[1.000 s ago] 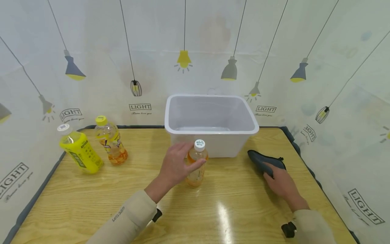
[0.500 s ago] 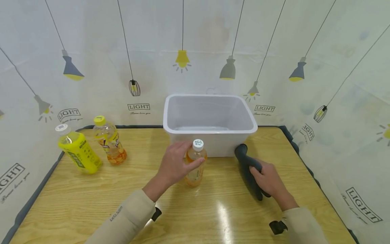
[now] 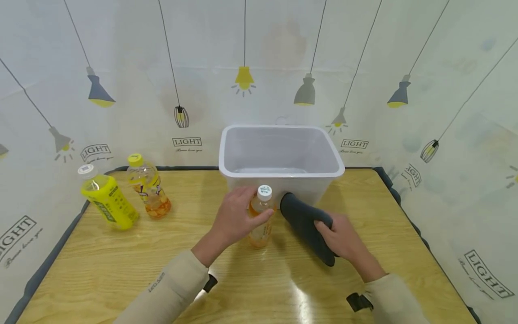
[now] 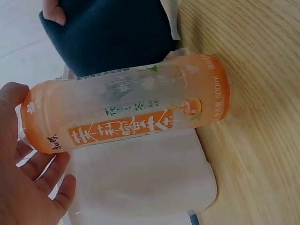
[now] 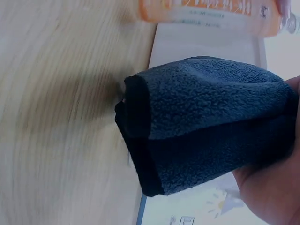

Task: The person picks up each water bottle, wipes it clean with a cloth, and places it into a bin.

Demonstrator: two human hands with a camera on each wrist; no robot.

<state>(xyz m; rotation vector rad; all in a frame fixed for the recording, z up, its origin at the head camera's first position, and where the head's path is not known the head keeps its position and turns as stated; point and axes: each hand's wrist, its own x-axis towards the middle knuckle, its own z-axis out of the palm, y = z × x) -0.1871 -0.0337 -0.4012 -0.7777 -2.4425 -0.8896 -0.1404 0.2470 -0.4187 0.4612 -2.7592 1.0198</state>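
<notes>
Your left hand (image 4: 19, 190) is gripping the orange-labelled bottle (image 4: 126, 105) by its upper end, its base pointing toward the wooden table (image 4: 255, 154). Your right hand (image 4: 54, 11) is holding a dark fabric item (image 4: 112, 35) beside it; a white bin (image 4: 145, 176) is standing behind, near the table's dark-trimmed edge.

A clear plastic bottle (image 3: 261, 231) with an orange label, white characters on it, and a white cap stands upright on the wood-grained desk (image 3: 109, 270), just in front of the white plastic tub (image 3: 307, 186). The left hand (image 3: 234, 216) grips it near the top, under the cap. Just to its right is a dark blue-grey fleecy cloth piece (image 3: 305, 227) with black edging — folded, slanting, its bound edge turned down toward the desk — with the right hand (image 3: 337, 236) gripping its side.
</notes>
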